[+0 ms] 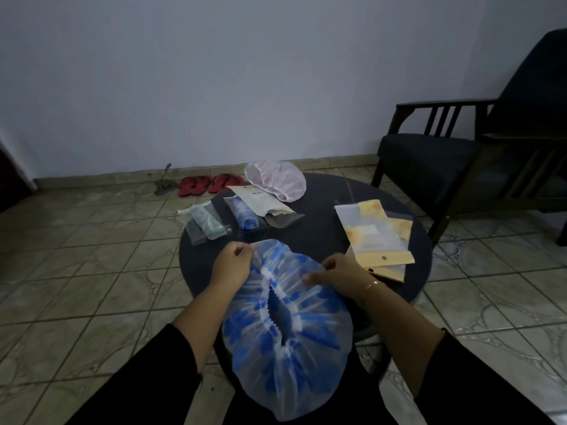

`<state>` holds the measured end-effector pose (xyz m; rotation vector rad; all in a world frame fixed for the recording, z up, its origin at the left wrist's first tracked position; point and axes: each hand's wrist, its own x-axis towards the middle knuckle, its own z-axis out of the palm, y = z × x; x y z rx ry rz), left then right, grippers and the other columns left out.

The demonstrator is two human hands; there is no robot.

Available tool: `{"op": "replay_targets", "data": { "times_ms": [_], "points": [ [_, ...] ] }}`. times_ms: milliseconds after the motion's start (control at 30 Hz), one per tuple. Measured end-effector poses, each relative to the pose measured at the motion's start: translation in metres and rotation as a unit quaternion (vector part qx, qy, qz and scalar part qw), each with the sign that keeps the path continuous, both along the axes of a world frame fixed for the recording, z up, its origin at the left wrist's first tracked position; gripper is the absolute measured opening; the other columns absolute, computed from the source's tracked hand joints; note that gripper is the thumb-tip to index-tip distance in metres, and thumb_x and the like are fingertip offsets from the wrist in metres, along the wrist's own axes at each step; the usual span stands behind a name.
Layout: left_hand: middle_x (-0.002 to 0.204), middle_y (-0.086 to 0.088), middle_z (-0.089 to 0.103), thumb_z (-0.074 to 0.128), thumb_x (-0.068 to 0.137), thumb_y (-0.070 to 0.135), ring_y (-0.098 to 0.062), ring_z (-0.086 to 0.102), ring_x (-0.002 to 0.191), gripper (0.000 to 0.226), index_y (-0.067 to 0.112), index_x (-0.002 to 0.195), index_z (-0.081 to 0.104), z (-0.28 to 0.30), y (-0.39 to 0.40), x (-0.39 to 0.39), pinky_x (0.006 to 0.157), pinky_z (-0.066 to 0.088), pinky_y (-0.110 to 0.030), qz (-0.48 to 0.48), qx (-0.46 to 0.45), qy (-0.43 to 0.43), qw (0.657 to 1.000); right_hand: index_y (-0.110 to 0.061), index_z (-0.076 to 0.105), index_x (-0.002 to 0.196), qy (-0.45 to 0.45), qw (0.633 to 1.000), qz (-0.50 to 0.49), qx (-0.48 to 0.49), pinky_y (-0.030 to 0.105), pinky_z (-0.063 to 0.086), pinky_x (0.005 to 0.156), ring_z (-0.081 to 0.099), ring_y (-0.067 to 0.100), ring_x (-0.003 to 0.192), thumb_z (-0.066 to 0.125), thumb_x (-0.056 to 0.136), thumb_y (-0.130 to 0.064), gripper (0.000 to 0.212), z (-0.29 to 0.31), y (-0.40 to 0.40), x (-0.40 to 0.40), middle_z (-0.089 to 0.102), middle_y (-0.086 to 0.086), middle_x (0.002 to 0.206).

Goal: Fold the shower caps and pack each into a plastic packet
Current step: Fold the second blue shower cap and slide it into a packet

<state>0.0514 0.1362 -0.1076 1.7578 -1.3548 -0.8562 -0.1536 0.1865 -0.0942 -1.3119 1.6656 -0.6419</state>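
A blue-and-white shower cap (285, 338) hangs spread out over the near edge of the round dark table (319, 237), its elastic opening facing me. My left hand (233, 265) pinches its far left rim. My right hand (336, 273) pinches its far right rim. A pink-white shower cap (277, 179) lies unfolded at the table's far side. Two filled clear packets lie at the left: one with a green cap (206, 223), one with a blue cap (244, 214).
A beige pouch (260, 200) lies beside the pink cap. Yellow-patterned packets (376, 234) are stacked at the table's right. A dark wooden armchair (478, 148) stands to the right. Red slippers (208, 184) and a floor scraper (165, 182) lie by the wall on the tiled floor.
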Motion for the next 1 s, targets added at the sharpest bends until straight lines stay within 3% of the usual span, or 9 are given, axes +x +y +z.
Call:
{"op": "replay_targets", "data": {
  "times_ms": [67, 133, 267, 533, 667, 733, 833, 900, 1000],
  "points": [
    [0.075, -0.004, 0.056, 0.050, 0.096, 0.036, -0.015, 0.049, 0.064, 0.030, 0.012, 0.081, 0.057, -0.002, 0.000, 0.002, 0.057, 0.037, -0.030, 0.007, -0.002, -0.013, 1.000, -0.004, 0.066, 0.090, 0.020, 1.000, -0.015, -0.015, 0.020, 0.045, 0.062, 0.062, 0.019, 0.084, 0.077, 0.076, -0.032, 0.034, 0.001, -0.001, 0.001, 0.066, 0.013, 0.092],
    [0.074, -0.005, 0.054, 0.050, 0.095, 0.039, -0.016, 0.049, 0.064, 0.034, 0.009, 0.080, 0.057, -0.003, 0.000, 0.008, 0.058, 0.037, -0.030, 0.016, 0.005, -0.017, 1.000, -0.004, 0.070, 0.089, 0.018, 0.998, -0.042, -0.031, 0.019, 0.047, 0.061, 0.061, 0.015, 0.078, 0.073, 0.080, -0.029, 0.027, 0.001, -0.001, -0.002, 0.068, 0.014, 0.096],
    [0.076, -0.004, 0.055, 0.049, 0.094, 0.047, -0.018, 0.050, 0.069, 0.042, 0.007, 0.086, 0.061, -0.003, -0.005, 0.024, 0.065, 0.038, -0.032, 0.043, 0.040, -0.013, 0.998, -0.002, 0.072, 0.097, -0.017, 0.992, -0.112, -0.060, 0.032, 0.051, 0.081, 0.059, 0.021, 0.085, 0.066, 0.087, -0.023, 0.024, -0.001, -0.001, -0.016, 0.068, 0.014, 0.100],
    [0.071, -0.010, 0.048, 0.036, 0.100, 0.044, -0.021, 0.045, 0.064, 0.048, 0.008, 0.069, 0.045, -0.012, 0.000, 0.023, 0.058, 0.032, -0.035, 0.033, 0.009, -0.176, 0.984, -0.003, 0.066, 0.110, -0.016, 0.992, -0.107, -0.067, 0.032, 0.045, 0.086, 0.056, 0.023, 0.094, 0.053, 0.095, -0.027, 0.031, -0.002, 0.001, -0.017, 0.064, 0.014, 0.109],
    [0.086, -0.010, 0.056, 0.031, 0.102, 0.030, -0.027, 0.053, 0.078, 0.033, 0.005, 0.102, 0.052, -0.014, 0.004, 0.022, 0.066, 0.038, -0.035, 0.101, 0.022, -0.199, 0.975, -0.009, 0.063, 0.094, -0.022, 0.991, -0.113, -0.063, 0.033, 0.042, 0.079, 0.055, 0.022, 0.087, 0.046, 0.092, -0.053, 0.048, 0.001, 0.002, -0.013, 0.061, 0.010, 0.097],
    [0.098, -0.011, 0.058, 0.032, 0.099, 0.016, -0.026, 0.054, 0.081, 0.025, 0.010, 0.117, 0.048, -0.015, 0.005, 0.023, 0.068, 0.040, -0.035, 0.105, 0.027, -0.177, 0.978, -0.009, 0.063, 0.097, -0.053, 0.992, -0.107, -0.041, 0.032, 0.043, 0.076, 0.058, 0.021, 0.088, 0.049, 0.083, -0.065, 0.060, 0.002, 0.004, -0.014, 0.062, 0.007, 0.095],
    [0.132, -0.010, 0.046, 0.041, 0.093, 0.001, -0.027, 0.055, 0.103, 0.042, 0.017, 0.131, 0.045, -0.014, 0.008, 0.025, 0.083, 0.045, -0.038, 0.083, -0.011, -0.184, 0.979, -0.008, 0.061, 0.112, -0.093, 0.993, -0.071, -0.001, 0.035, 0.054, 0.079, 0.065, 0.024, 0.094, 0.066, 0.061, -0.073, 0.083, 0.003, 0.008, -0.016, 0.066, 0.008, 0.106],
    [0.139, -0.008, 0.038, 0.049, 0.089, 0.000, -0.028, 0.051, 0.114, 0.047, 0.018, 0.133, 0.046, -0.008, 0.010, 0.024, 0.092, 0.042, -0.039, 0.052, -0.041, -0.235, 0.970, -0.009, 0.062, 0.112, -0.106, 0.993, -0.039, 0.018, 0.037, 0.056, 0.082, 0.067, 0.024, 0.092, 0.075, 0.066, -0.056, 0.068, 0.004, 0.008, -0.017, 0.068, 0.008, 0.105],
    [0.143, -0.003, 0.035, 0.055, 0.088, 0.012, -0.025, 0.040, 0.127, 0.043, 0.020, 0.129, 0.050, 0.004, 0.009, 0.020, 0.102, 0.033, -0.042, 0.005, -0.102, -0.294, 0.950, -0.014, 0.062, 0.113, -0.096, 0.995, -0.014, -0.014, 0.027, 0.055, 0.070, 0.066, 0.018, 0.085, 0.071, 0.082, -0.023, 0.034, 0.007, 0.008, -0.014, 0.067, 0.003, 0.098]
  ]
}}
